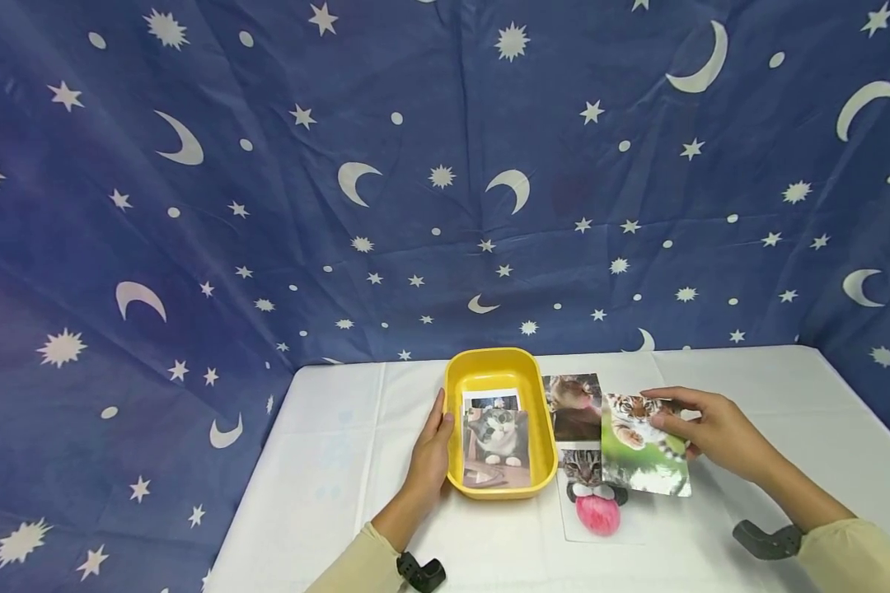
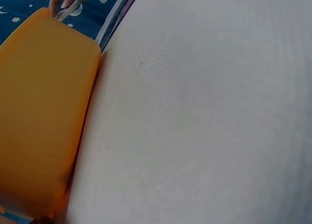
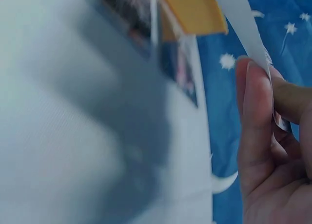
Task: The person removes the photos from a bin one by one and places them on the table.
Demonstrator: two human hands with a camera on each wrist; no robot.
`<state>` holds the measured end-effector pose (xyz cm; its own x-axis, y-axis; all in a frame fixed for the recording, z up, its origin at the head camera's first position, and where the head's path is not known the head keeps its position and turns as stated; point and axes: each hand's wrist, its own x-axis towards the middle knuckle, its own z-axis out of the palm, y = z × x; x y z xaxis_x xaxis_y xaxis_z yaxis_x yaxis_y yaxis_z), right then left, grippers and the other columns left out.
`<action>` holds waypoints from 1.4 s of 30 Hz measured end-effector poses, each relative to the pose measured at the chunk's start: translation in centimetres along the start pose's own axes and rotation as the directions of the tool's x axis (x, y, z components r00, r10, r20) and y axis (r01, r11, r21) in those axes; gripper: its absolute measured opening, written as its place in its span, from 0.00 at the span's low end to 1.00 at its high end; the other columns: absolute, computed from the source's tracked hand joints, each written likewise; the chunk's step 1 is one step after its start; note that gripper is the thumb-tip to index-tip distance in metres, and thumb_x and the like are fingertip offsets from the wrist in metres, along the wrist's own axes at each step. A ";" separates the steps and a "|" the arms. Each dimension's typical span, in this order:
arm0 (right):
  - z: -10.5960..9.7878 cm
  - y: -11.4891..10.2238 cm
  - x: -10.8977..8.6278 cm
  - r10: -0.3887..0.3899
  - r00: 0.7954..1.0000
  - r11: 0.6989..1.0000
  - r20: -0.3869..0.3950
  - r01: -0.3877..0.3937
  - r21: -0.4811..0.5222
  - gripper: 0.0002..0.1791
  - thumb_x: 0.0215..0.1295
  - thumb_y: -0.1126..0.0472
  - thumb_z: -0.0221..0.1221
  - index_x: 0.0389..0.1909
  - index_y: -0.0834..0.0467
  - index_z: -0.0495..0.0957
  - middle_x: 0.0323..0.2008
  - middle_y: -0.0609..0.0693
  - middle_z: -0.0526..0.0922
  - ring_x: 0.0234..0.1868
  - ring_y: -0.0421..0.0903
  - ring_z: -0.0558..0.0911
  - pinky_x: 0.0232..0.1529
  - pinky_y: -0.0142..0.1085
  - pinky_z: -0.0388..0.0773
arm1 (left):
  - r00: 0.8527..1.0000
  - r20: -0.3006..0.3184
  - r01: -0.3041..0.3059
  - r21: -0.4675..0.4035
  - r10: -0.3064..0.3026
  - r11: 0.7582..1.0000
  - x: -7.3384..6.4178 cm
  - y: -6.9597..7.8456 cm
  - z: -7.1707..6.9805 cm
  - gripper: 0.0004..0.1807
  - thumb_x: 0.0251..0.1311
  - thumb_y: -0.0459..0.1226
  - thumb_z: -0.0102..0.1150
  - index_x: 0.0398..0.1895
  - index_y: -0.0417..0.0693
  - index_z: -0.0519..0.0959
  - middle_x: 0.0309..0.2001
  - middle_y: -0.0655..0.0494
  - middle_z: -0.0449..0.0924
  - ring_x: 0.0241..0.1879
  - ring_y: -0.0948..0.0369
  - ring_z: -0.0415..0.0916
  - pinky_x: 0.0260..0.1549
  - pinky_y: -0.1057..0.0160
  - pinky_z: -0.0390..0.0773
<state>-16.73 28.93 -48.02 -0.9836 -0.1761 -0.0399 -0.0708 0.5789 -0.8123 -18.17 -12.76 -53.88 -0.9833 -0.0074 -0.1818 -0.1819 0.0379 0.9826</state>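
My left hand (image 1: 428,453) holds the left side of a yellow plastic tray (image 1: 502,494), its thumb at the rim. Inside the tray, a grey-and-white cat photo card (image 1: 498,445) overlaps another picture card (image 1: 494,402). My right hand (image 1: 700,424) pinches a tiger cub photo card (image 1: 641,469) between thumb and fingers, raised above the tablecloth in the right wrist view. To the left of the tiger card lie a brown animal photo card (image 1: 574,408) and, nearer me, a card with a tabby face and pink ball (image 1: 597,511). The tiger card partly covers the tabby one.
White cloth (image 1: 334,502) covers the table. Behind it and at the left hangs a blue curtain (image 1: 445,272) with white moons and stars. Dark bands with cameras (image 1: 767,541) sit on both wrists.
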 end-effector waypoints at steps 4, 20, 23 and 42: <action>-0.8 1.8 -0.7 0.014 0.999 1.000 0.038 -0.012 -0.027 0.28 0.68 0.49 0.65 0.67 0.53 0.75 0.54 0.65 0.81 0.17 0.43 0.78 0.19 0.40 0.82 | 1.000 -0.004 -0.005 0.009 0.005 1.000 -0.1 0.1 0.1 0.30 0.80 0.49 0.44 0.81 0.72 0.55 0.83 0.59 0.49 0.83 0.49 0.41 0.81 0.44 0.45; -0.3 5.8 -2.4 -0.061 0.997 0.974 0.044 0.069 -0.217 0.18 0.62 0.50 0.70 0.51 0.49 0.82 0.44 0.53 0.86 0.19 0.35 0.76 0.20 0.34 0.78 | 1.000 0.003 0.010 0.038 -0.010 0.999 -0.4 0.0 -0.2 0.30 0.80 0.52 0.42 0.81 0.75 0.53 0.83 0.62 0.47 0.83 0.49 0.40 0.80 0.42 0.44; -0.1 5.9 -2.2 -0.171 0.985 0.922 -0.003 0.159 -0.353 0.16 0.58 0.50 0.73 0.46 0.45 0.84 0.38 0.42 0.87 0.30 0.30 0.78 0.28 0.34 0.77 | 1.000 0.007 -0.001 0.037 0.001 0.999 -0.2 0.0 -0.2 0.30 0.80 0.52 0.42 0.81 0.74 0.53 0.83 0.62 0.47 0.83 0.49 0.39 0.80 0.42 0.43; -0.2 5.9 -1.5 -0.139 0.990 0.873 -0.005 0.120 -0.473 0.22 0.50 0.42 0.76 0.43 0.48 0.88 0.37 0.41 0.82 0.32 0.33 0.68 0.29 0.29 0.66 | 1.000 0.003 0.018 -0.020 -0.018 1.000 0.1 0.2 0.1 0.29 0.80 0.48 0.43 0.81 0.75 0.55 0.82 0.62 0.49 0.82 0.51 0.44 0.80 0.46 0.51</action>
<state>-15.75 32.73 -52.61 -0.9650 -0.2509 0.0768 -0.2587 0.8605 -0.4389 -18.26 -12.63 -53.71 -0.9799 -0.0053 -0.1994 -0.1994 0.0175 0.9798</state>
